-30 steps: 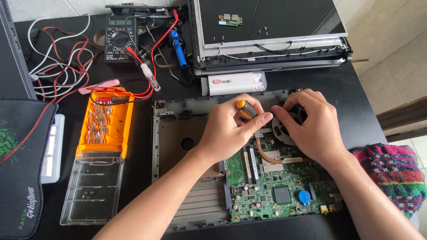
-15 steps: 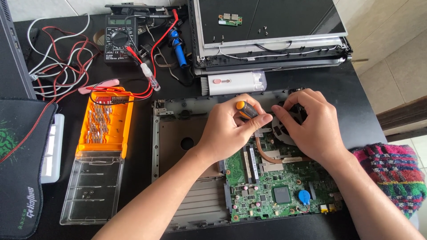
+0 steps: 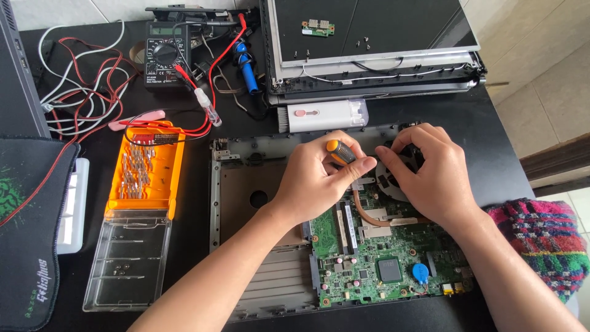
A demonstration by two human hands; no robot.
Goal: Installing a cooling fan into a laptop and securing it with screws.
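Left hand clenched around a screwdriver with an orange-and-black handle; handle end pokes out at the hand's 1 o'clock, tip hidden behind the fingers. Right hand lies just beside it at 3 o'clock, fingers curled down over the round black fan; whether it grips the fan or only steadies it, cannot tell.

Both hands work over the upper part of a green circuit board seated in an opened grey laptop base. Copper heat pipe curves between the hands at 6 o'clock.

Black surface carries the rest. At 9 o'clock of the left hand: orange bit case, its clear lid folded open. At 11 o'clock: black multimeter with red leads. At 12 o'clock: white rectangular case, and past it a detached laptop screen panel. At 4 o'clock of the right hand: multicoloured woven cloth.
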